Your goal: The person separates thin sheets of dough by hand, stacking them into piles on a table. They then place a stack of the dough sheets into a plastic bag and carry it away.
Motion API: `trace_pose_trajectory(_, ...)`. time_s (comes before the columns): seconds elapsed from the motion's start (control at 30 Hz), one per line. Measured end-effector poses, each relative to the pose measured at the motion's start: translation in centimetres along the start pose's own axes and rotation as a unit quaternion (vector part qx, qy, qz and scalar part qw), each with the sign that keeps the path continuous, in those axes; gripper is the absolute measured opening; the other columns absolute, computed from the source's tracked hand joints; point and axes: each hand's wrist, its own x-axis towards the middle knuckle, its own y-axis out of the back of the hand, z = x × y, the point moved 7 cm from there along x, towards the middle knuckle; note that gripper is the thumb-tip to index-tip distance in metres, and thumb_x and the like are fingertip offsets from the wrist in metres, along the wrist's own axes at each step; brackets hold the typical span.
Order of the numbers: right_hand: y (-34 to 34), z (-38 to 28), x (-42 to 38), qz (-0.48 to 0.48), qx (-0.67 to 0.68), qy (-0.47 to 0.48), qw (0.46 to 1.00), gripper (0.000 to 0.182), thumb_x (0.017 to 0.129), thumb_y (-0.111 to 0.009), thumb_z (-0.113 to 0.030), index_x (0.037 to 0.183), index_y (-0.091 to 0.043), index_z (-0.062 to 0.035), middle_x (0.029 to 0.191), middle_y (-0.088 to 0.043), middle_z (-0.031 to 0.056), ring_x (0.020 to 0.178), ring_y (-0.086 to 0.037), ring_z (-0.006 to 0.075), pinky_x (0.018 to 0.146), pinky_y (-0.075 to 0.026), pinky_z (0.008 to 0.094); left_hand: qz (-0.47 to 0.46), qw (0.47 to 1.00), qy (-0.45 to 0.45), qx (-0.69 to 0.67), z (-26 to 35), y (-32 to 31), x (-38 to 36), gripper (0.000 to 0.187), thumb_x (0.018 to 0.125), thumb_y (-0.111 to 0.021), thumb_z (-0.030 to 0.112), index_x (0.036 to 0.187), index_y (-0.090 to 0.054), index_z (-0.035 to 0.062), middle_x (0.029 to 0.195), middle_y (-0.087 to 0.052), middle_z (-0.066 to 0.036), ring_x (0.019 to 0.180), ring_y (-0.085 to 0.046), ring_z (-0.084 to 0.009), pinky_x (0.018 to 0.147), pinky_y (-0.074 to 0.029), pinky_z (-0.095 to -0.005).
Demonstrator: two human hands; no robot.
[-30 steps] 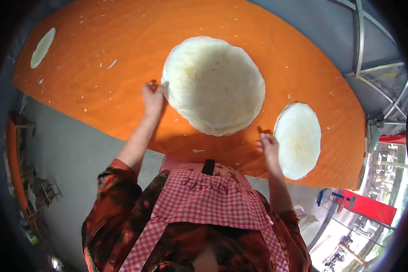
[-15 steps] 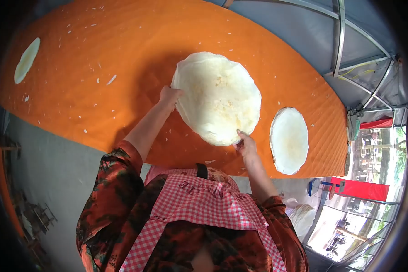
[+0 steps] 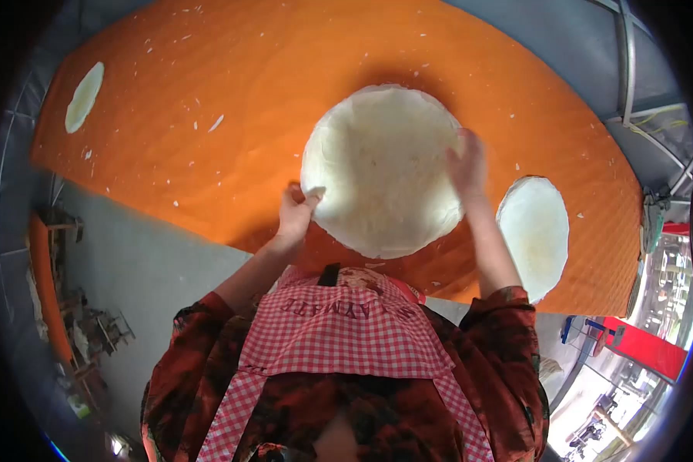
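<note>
A thick stack of thin, round, pale flatbread-like sheets (image 3: 385, 177) is in front of me, just above the orange surface. On its left edge my left hand (image 3: 296, 209) is closed, thumb and fingers pinching the rim. My right hand (image 3: 470, 165) lies against the right edge, slightly blurred, with thumb and fingers apart. A shadow of the stack falls on the orange cover behind it. To the right, close to my right forearm, another round pale stack (image 3: 535, 237) lies flat.
An orange quilted cover (image 3: 231, 77) spreads over the long table, with small white flakes scattered on it. One pale round sheet (image 3: 85, 98) lies at the far left. Metal frame poles (image 3: 627, 69) stand at the right. Grey floor (image 3: 146, 262) runs along the near side.
The stack has turned and levelled between my hands. My right hand has gone from the near lower edge up to the right edge; my left hand has moved lower on the left edge. The view has shifted.
</note>
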Motion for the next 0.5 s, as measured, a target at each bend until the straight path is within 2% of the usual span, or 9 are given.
trace_pose_trajectory(0.03, -2.9, -1.7, -1.3, 0.002, 0.078, 0.056, 0.995, 0.041, 0.082, -0.066, -0.008, 0.122, -0.054, -0.0017, 0.124, -0.055, 0.0181, 0.117, -0.051, 0.0329, 0.100, -0.040, 0.0394, 0.044, 0.984, -0.089, 0.149, 1.7, 0.9, 0.3, 0.039, 0.084, -0.072, 0.012, 0.113, -0.050, -0.0017, 0.103, -0.060, -0.009, 0.074, -0.058, -0.0130, 0.059, -0.048, -0.0270)
trace_pose_trajectory(0.1, -8.0, -7.2, -6.7, -0.094, 0.186, 0.083, 0.975, 0.048, 0.082, -0.068, -0.017, 0.125, -0.052, -0.0013, 0.129, -0.050, 0.0185, 0.121, -0.046, 0.0372, 0.102, -0.037, 0.0447, 0.038, 0.970, -0.152, 0.187, 3.0, 0.8, 1.0, 0.034, 0.083, -0.072, 0.013, 0.106, -0.053, -0.0027, 0.092, -0.063, -0.010, 0.071, -0.058, -0.0140, 0.060, -0.048, -0.0284)
trace_pose_trajectory(0.13, -9.3, -9.9, -8.8, -0.129, 0.159, 0.074, 0.976, 0.050, 0.081, -0.068, -0.022, 0.125, -0.052, -0.0027, 0.130, -0.049, 0.0187, 0.122, -0.045, 0.0368, 0.102, -0.036, 0.0469, 0.030, 0.961, -0.182, 0.205, 3.5, 0.8, 1.2, 0.032, 0.082, -0.072, 0.014, 0.102, -0.054, -0.0032, 0.087, -0.064, -0.010, 0.070, -0.058, -0.0145, 0.060, -0.048, -0.0291)
trace_pose_trajectory(0.17, -10.2, -11.9, -10.5, -0.165, 0.130, 0.065, 0.976, 0.052, 0.081, -0.068, -0.027, 0.125, -0.052, -0.0042, 0.132, -0.047, 0.0189, 0.124, -0.043, 0.0364, 0.102, -0.035, 0.0492, 0.007, 0.970, -0.137, 0.200, 3.2, 0.8, 1.7, 0.029, 0.082, -0.072, 0.014, 0.098, -0.056, -0.0028, 0.083, -0.064, -0.009, 0.069, -0.058, -0.0137, 0.060, -0.048, -0.0286)
trace_pose_trajectory(0.23, -10.3, -14.0, -12.2, -0.153, 0.103, 0.087, 0.979, 0.056, 0.080, -0.069, -0.032, 0.125, -0.052, -0.0040, 0.133, -0.047, 0.0184, 0.126, -0.042, 0.0355, 0.103, -0.033, 0.0490, -0.048, 0.980, -0.049, 0.185, 2.6, 0.1, 2.7, 0.023, 0.082, -0.072, 0.015, 0.090, -0.059, -0.0022, 0.076, -0.064, -0.008, 0.067, -0.058, -0.0123, 0.059, -0.047, -0.0275)
trace_pose_trajectory(0.27, -10.2, -14.5, -12.6, -0.147, 0.086, 0.098, 0.981, 0.058, 0.079, -0.069, -0.035, 0.125, -0.052, -0.0039, 0.134, -0.047, 0.0181, 0.127, -0.041, 0.0350, 0.104, -0.032, 0.0489, -0.064, 0.981, -0.096, 0.155, 2.0, 0.0, 3.7, 0.017, 0.082, -0.069, 0.012, 0.084, -0.060, -0.0019, 0.073, -0.064, -0.009, 0.065, -0.059, -0.0149, 0.060, -0.048, -0.0294)
trace_pose_trajectory(0.37, -9.2, -15.3, -13.5, -0.130, 0.045, 0.091, 0.986, 0.063, 0.077, -0.071, -0.038, 0.125, -0.052, -0.0024, 0.137, -0.045, 0.0186, 0.131, -0.038, 0.0350, 0.106, -0.030, 0.0484, -0.086, 0.922, -0.221, 0.305, 6.8, -1.3, 1.1, 0.012, 0.082, -0.064, 0.008, 0.086, -0.060, -0.0022, 0.075, -0.065, -0.014, 0.065, -0.061, -0.0210, 0.062, -0.049, -0.0326)
trace_pose_trajectory(0.4, -9.3, -15.5, -14.1, -0.146, 0.035, 0.081, 0.985, 0.065, 0.077, -0.071, -0.038, 0.127, -0.051, -0.0019, 0.138, -0.044, 0.0188, 0.132, -0.036, 0.0350, 0.107, -0.029, 0.0485, -0.112, 0.912, -0.264, 0.291, 6.8, -1.7, 1.1, 0.014, 0.080, -0.058, 0.005, 0.093, -0.059, -0.0023, 0.078, -0.064, -0.017, 0.070, -0.063, -0.0269, 0.066, -0.049, -0.0356)
trace_pose_trajectory(0.5, -9.5, -16.1, -14.5, -0.176, 0.002, 0.059, 0.983, 0.071, 0.077, -0.071, -0.038, 0.132, -0.047, -0.0009, 0.141, -0.040, 0.0193, 0.135, -0.034, 0.0350, 0.110, -0.026, 0.0488, -0.157, 0.910, -0.276, 0.266, 6.8, -2.5, 1.4, 0.020, 0.080, -0.059, 0.007, 0.097, -0.058, -0.0034, 0.079, -0.063, -0.014, 0.072, -0.062, -0.0195, 0.067, -0.049, -0.0309)
